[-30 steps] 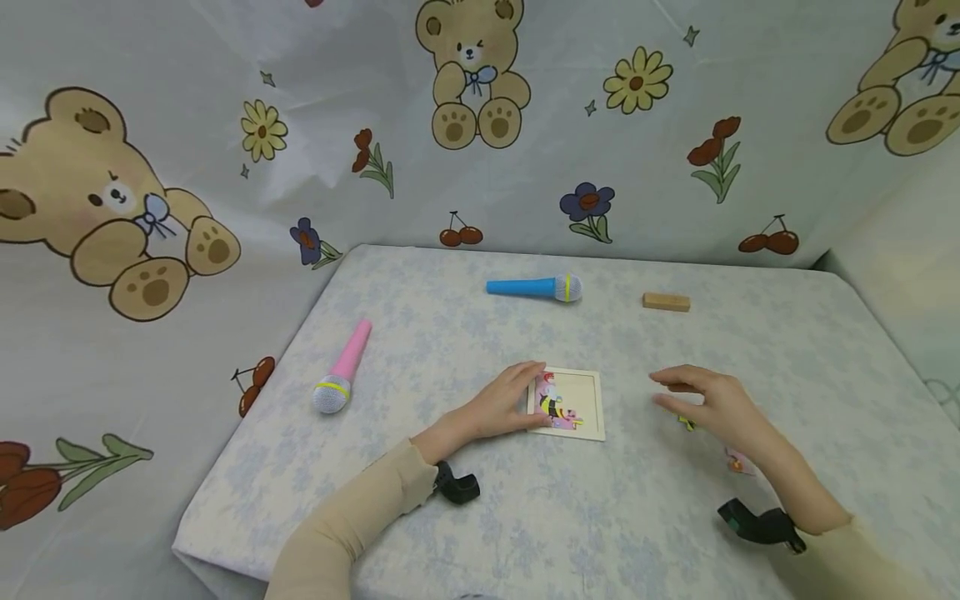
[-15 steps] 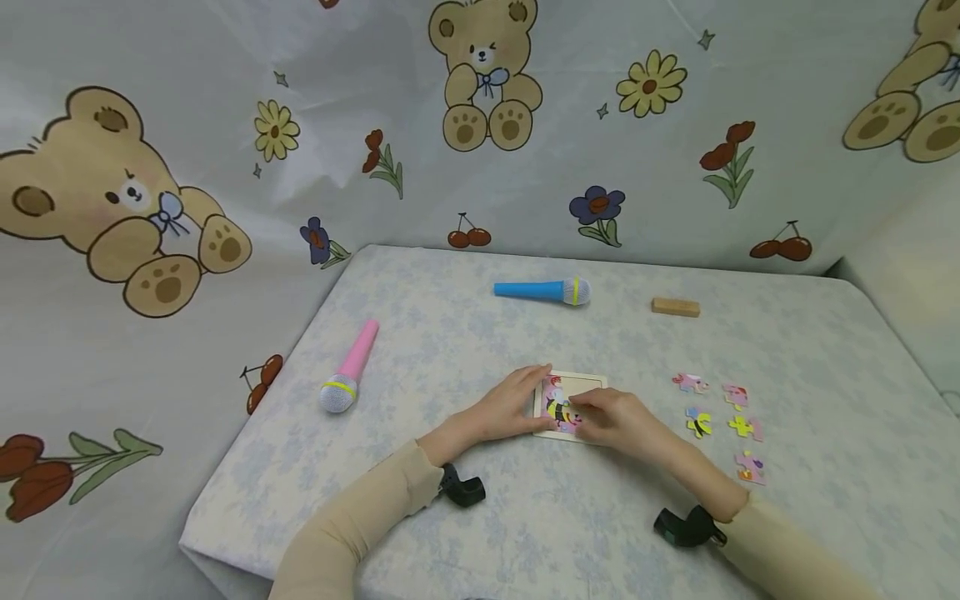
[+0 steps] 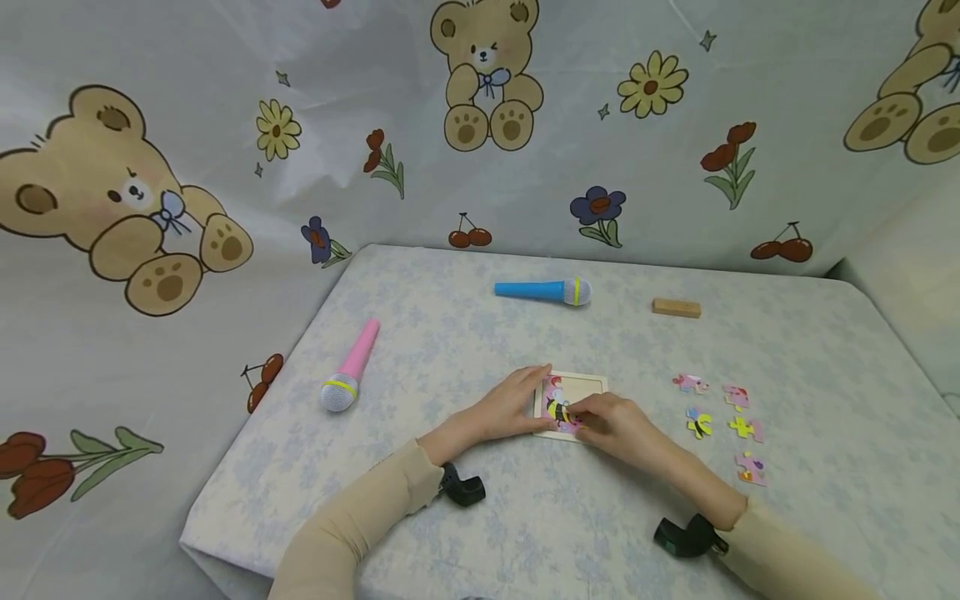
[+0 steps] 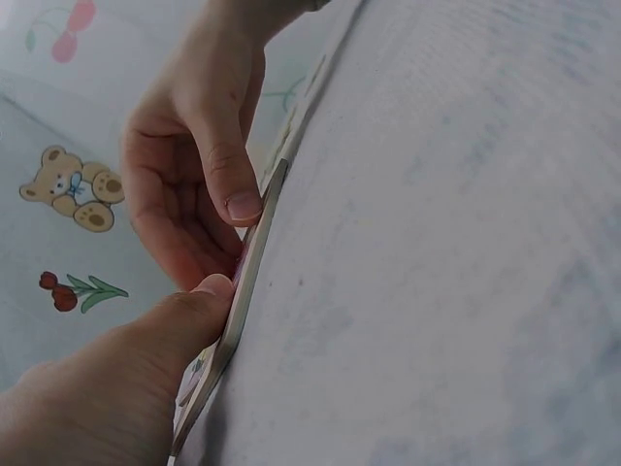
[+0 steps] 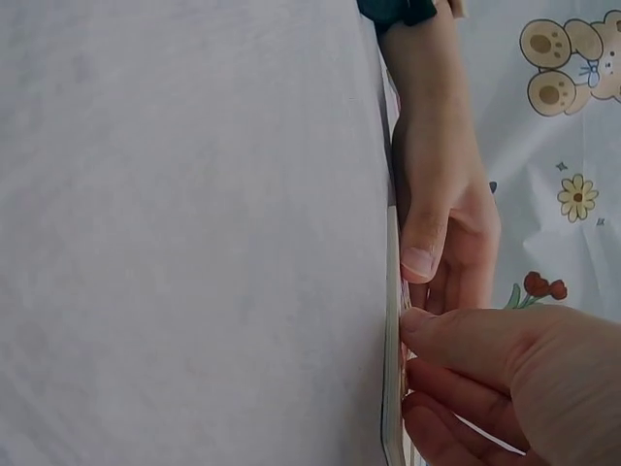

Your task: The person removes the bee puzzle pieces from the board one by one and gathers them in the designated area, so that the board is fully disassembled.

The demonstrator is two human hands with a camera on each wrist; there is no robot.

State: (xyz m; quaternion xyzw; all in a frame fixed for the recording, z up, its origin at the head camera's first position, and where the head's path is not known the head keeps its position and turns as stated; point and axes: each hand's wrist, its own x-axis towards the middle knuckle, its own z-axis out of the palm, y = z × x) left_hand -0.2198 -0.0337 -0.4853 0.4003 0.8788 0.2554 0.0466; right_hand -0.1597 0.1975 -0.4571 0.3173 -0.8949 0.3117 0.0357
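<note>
- Between the two hands, on the patterned table (image 3: 435, 317): a shallow square puzzle tray (image 3: 590, 386) with a pale raised rim
- Left hand (image 3: 501, 410): thumb at the near edge of the tray and fingers toward its far left corner, the side of the tray held between them
- Right hand (image 3: 622, 427): fingers bent, tips together with the thumb over the bee pieces (image 3: 558, 412); whether one is pinched or merely pressed cannot be told
- Handling (judged): tray light, thin and stiff, best steadied by opposite edges; pieces light and rigid, flat enough to slip under a fingertip, best taken by their sides, with care for the narrow tabs
- Contents of the tray: printed pieces along the side by the left hand and the near side, bare floor at the far corner beyond the right hand; the exact count is hidden by the fingers
- To the right of the right hand: five loose pieces (image 3: 699, 422), apart from one another
- Beyond the hands: a blue microphone (image 3: 528, 290) and, farther right, a wooden block (image 3: 677, 308); left of the left hand, a pink microphone (image 3: 357, 353)
</note>
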